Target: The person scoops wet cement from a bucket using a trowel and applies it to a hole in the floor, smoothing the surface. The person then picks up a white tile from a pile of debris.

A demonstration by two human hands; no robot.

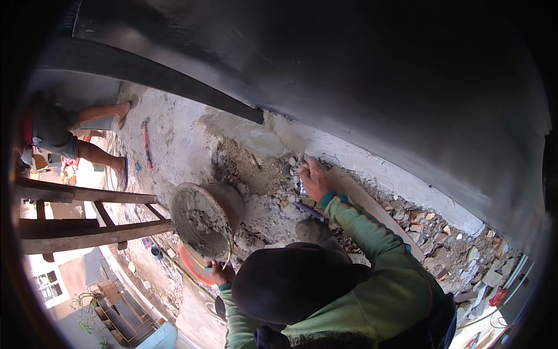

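Observation:
My left hand (221, 273) is closed at the near rim of a tilted bucket (232, 203), around its thin yellow-green handle (228, 256). Wet grey mortar (200, 224) coats the inside of the bucket. Stretched out to the far right of it, my right hand (315, 179) is closed low beside the wall's base, its fingers pressed together. Whatever lies in those fingers is too small and covered to identify. Beside that hand runs a board or ledge (363, 200), and smoothed mortar (256, 139) spreads at the foot of the wall beyond it.
A large dark panel (378, 75) rises at the far side. A wooden ladder (93, 232) reaches in from the left, near a red-handled hammer (146, 145). Another person's legs (99, 152) stand at far left. Broken rubble (453, 244) lies at right. A dark cap (296, 282) hides the near middle.

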